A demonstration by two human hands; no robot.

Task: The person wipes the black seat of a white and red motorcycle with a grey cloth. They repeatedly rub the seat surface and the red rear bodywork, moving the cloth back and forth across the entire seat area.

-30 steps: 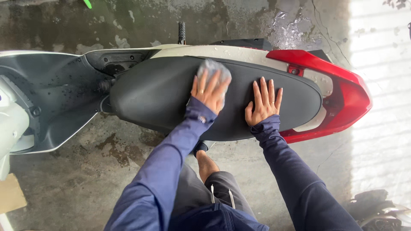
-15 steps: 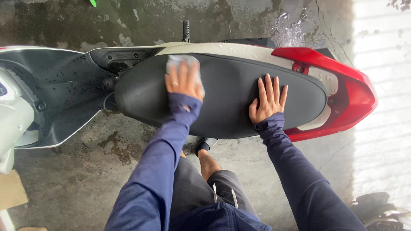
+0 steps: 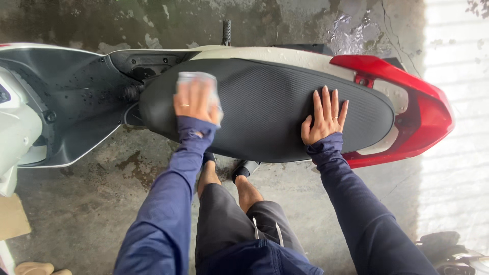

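The person stands over a scooter parked on wet concrete floor (image 3: pixel 102 203), looking straight down at its long black seat (image 3: pixel 265 109); the left hand (image 3: pixel 194 102) lies near the front end of that seat, fingers spread and pressed flat on a pale grey cloth (image 3: pixel 201 81), pinning it against the vinyl rather than clutching it; a ring shows on one finger; the right hand (image 3: pixel 324 117) rests open and empty, palm down, fingers splayed, on the rear half of the seat, well apart from the cloth; it appears to brace the body while the other arm works. Judged from this, the step in hand is wiping the seat, with the cloth now at the nose of the seat just beside the dark footwell (image 3: pixel 71 112), which is speckled with water drops; the red tail panel (image 3: pixel 417 109) and the cream side trim (image 3: pixel 285 53) also carry droplets. The next stroke would call for steady downward pressure so the cloth does not bunch or slip out from under the palm; it also calls for keeping the weight on the bracing hand, and for care at the seat's curved edge, where the cloth could slide off toward the floor. Bare feet in sandals (image 3: pixel 247 168) stand close against the scooter's near side.
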